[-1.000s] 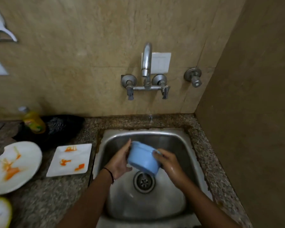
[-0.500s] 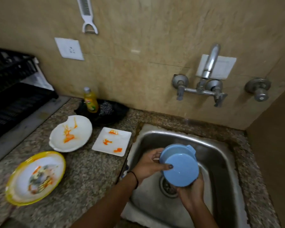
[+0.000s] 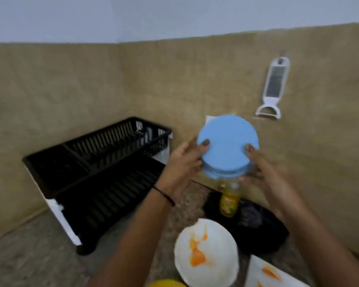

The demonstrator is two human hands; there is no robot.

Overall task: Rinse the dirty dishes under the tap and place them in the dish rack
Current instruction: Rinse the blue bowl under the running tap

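Up from the sink comes the blue bowl (image 3: 227,146), held upside down (base toward me) with left hand (image 3: 182,162) and right hand (image 3: 265,172) curled round its sides, near the dish rack (image 3: 104,162), not yet in it. Stained round plate (image 3: 205,251) and square plate (image 3: 267,274) await rinsing.

- L hand (image 3: 183,162): grips blue bowl (image 3: 228,143) at its 9 o'clock side, thumb on the upturned base.
- R hand (image 3: 266,172): grips at 3 o'clock, thumb also on base.
- Both forearms reach fwd toward 12; black band (image 3: 164,196) on L wrist.
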